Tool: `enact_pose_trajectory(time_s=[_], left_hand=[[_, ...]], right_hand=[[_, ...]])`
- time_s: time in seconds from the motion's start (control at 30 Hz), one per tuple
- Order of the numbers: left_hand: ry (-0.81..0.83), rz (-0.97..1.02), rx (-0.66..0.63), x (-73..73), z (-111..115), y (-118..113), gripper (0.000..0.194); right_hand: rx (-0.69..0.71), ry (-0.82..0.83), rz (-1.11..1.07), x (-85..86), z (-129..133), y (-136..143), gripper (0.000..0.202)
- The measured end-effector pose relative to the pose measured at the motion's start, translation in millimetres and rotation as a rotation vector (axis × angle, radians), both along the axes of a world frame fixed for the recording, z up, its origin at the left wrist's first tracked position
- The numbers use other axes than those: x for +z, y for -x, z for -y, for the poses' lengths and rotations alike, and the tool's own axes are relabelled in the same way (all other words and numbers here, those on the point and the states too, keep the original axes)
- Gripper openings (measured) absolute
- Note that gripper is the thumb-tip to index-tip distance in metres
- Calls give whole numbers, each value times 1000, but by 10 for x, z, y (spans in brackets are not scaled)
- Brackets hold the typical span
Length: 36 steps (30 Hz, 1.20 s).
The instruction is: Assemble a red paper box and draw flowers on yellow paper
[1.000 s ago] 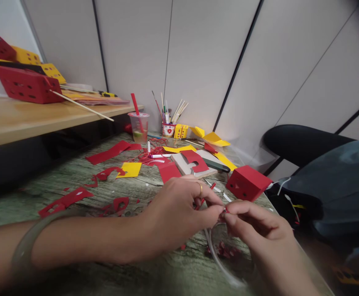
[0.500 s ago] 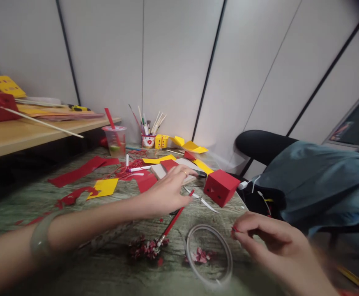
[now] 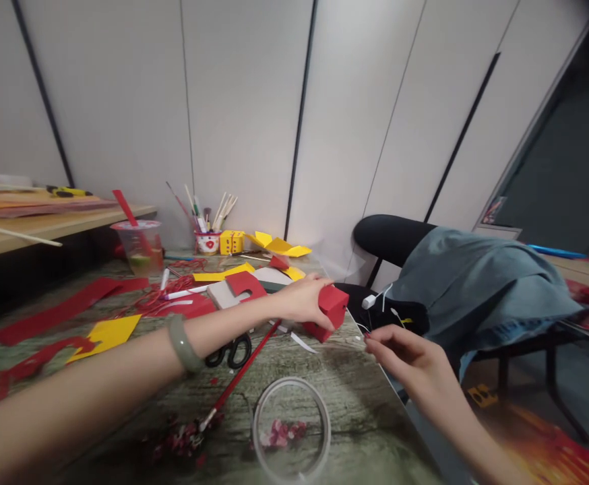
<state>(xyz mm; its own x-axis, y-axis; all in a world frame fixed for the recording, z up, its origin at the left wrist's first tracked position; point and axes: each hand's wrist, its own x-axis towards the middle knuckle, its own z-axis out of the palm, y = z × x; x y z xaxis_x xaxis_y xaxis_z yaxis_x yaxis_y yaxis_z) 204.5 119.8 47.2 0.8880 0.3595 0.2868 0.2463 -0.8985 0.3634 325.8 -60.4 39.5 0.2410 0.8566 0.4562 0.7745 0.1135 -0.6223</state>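
My left hand (image 3: 302,300), with a bangle on its wrist, is closed round a red paper box (image 3: 335,304) near the table's right edge. Its thumb lies on the near side and the other fingers go over the top. To the right, my right hand (image 3: 413,357) pinches a tiny red piece (image 3: 367,335), too small to make out, beyond the table edge. Below the left forearm lie black-handled scissors (image 3: 242,350) and a red-handled brush (image 3: 249,364). A roll of tape (image 3: 325,431) rests closer to me, with pinkish scraps (image 3: 284,433) seen through its ring.
Red strips (image 3: 67,310), a yellow sheet (image 3: 107,335) and red cord litter the left side. A cup with a straw (image 3: 143,249), a brush pot (image 3: 207,242) and a yellow paper die (image 3: 232,242) stand behind. A chair (image 3: 390,236) draped with blue-grey cloth (image 3: 481,283) stands right.
My left hand has moved right from above the brush and taken hold of the red box, which is now tilted. The view has swung right. My right hand keeps its pinch.
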Motion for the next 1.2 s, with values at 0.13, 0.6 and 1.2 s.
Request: enact_pose_trajectory(time_s=[0.13,0.6,1.2], left_hand=[[-42,-50,-17,50,-22,173,102],[-57,116,8,117,154,530,91],[-101,257,-70,235,368,720,74]], right_hand=[[48,-47,98,0,-156,28,16],[-16,-322,769,0,-309,256,17],[208,-367,1200,318,-243,508,30]])
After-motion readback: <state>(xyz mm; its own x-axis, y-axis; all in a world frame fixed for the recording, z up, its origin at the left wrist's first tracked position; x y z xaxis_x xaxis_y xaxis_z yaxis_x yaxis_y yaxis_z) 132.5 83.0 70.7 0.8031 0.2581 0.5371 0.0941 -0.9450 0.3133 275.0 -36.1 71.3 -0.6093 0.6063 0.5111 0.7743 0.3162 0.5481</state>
